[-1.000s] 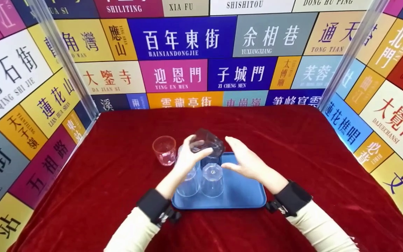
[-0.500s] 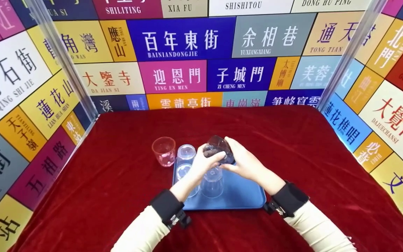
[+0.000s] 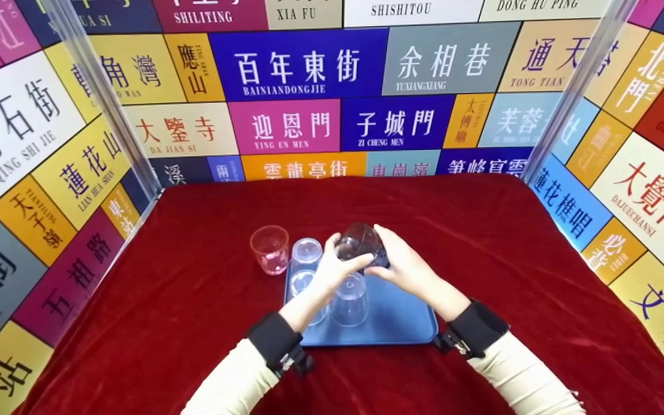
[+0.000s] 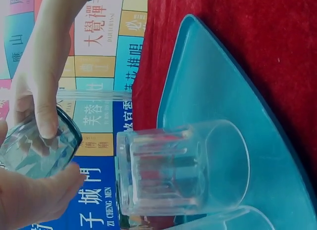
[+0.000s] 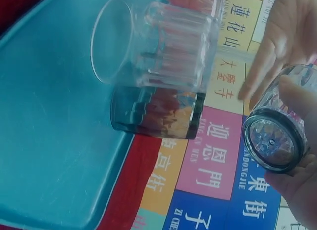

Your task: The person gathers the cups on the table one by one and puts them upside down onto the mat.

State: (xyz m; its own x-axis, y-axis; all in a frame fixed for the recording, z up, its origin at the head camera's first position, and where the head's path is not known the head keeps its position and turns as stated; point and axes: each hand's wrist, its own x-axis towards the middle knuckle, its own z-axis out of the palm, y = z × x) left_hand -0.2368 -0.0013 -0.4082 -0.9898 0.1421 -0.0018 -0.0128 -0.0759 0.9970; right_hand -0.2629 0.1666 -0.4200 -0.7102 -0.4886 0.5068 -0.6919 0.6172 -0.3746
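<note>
Fingers of the left hand (image 3: 332,271) and right hand (image 3: 404,265) curl around 1 dark faceted glass (image 3: 359,245), pinching it from either side and holding it tilted in the air above the blue tray (image 3: 401,323). Directly beneath it, at 6 o'clock, a clear glass (image 3: 349,297) stands upside down on the tray. 2 more clear glasses (image 3: 306,253) sit at 9 o'clock along the tray's left edge. A pink glass (image 3: 270,248) stands upright just beyond them at 9 o'clock, on the red cloth (image 3: 193,300).
</note>
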